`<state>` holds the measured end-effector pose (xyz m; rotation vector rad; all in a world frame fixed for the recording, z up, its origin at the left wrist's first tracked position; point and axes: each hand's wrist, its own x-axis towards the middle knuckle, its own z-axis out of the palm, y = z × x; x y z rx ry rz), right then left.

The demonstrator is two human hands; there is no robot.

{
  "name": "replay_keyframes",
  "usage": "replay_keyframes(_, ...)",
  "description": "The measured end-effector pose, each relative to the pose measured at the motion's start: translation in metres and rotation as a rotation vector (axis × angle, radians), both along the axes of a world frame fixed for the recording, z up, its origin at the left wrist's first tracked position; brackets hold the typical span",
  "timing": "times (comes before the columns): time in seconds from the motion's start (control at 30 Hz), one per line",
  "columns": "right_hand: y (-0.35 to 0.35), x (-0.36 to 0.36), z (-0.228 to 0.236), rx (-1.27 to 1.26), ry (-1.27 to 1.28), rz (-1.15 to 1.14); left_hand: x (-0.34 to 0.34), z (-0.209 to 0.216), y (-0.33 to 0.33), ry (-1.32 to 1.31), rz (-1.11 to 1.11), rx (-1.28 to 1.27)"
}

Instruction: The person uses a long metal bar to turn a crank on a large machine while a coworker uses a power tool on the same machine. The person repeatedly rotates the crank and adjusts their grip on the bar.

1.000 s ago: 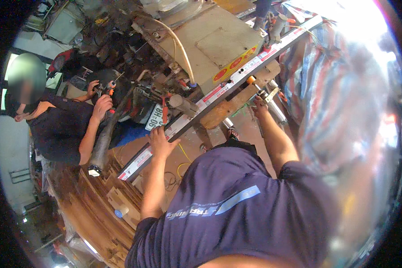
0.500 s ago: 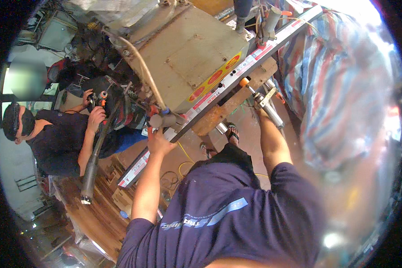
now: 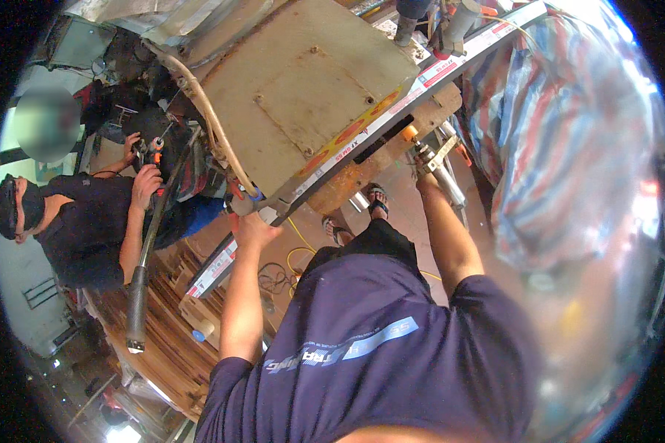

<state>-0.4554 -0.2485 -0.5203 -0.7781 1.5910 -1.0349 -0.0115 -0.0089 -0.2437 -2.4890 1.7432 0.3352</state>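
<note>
A long metal bar, with a white and red printed film on it, runs slantwise from lower left to upper right. Toward its lower end my left hand is closed around it, just below a stubby grey cylinder; most fingers are hidden. My right hand is up against a silver cylinder with an orange tip, which hides its fingers, so its grip does not show. Beneath the bar sits a worn brown plate.
A beige machine housing fills the space beyond the bar. A black-handled lever sticks out at left. A co-worker there holds an orange and black tool. Wooden strips lie lower left; striped sheeting hangs right.
The whole view has shifted, with the housing looking larger. A dark gap along the bar beside the brown plate shows more. Both hands keep about the same places on the machine.
</note>
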Motion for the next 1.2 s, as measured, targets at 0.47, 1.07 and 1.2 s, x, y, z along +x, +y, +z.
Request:
replay_keyframes(0.47,-0.002,0.019,0.005,0.179,-0.224,-0.134,0.001,-0.009,0.004,-0.032,0.133,0.075)
replay_keyframes(1.07,0.098,-0.003,0.265,0.54,-0.156,0.789,-0.013,0.017,0.046,0.138,0.1,-0.45)
replay_keyframes(1.2,0.047,0.03,0.421,-0.206,-0.02,0.693,-0.009,0.018,0.095,0.208,0.145,-0.879)
